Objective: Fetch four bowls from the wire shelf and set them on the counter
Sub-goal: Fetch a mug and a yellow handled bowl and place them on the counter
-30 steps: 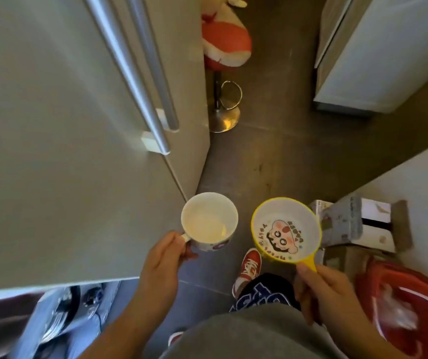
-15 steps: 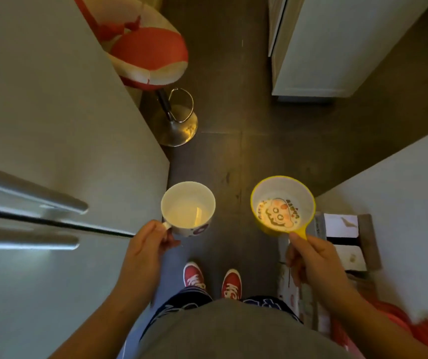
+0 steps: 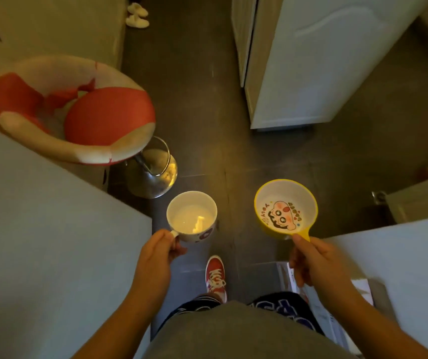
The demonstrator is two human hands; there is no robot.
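Note:
My left hand (image 3: 154, 255) grips the small handle of a white cup-shaped bowl (image 3: 191, 216) with a printed outside, held upright over the dark floor. My right hand (image 3: 313, 263) pinches the short handle of a yellow bowl (image 3: 285, 206) with a white inside and a cartoon face printed on its bottom. Both bowls look empty and sit level, about a hand's width apart. No wire shelf is in view.
A red and cream bar stool (image 3: 75, 112) with a chrome base (image 3: 153, 174) stands ahead on the left. A grey surface (image 3: 39, 242) fills the left side. A white cabinet (image 3: 324, 60) stands ahead right, a pale counter (image 3: 402, 255) at the right. White slippers (image 3: 136, 15) lie far ahead.
The view has swung away from the fridge doors and forward down the passage. The stool has come into full view. Both hands still carry their bowls in the same grip.

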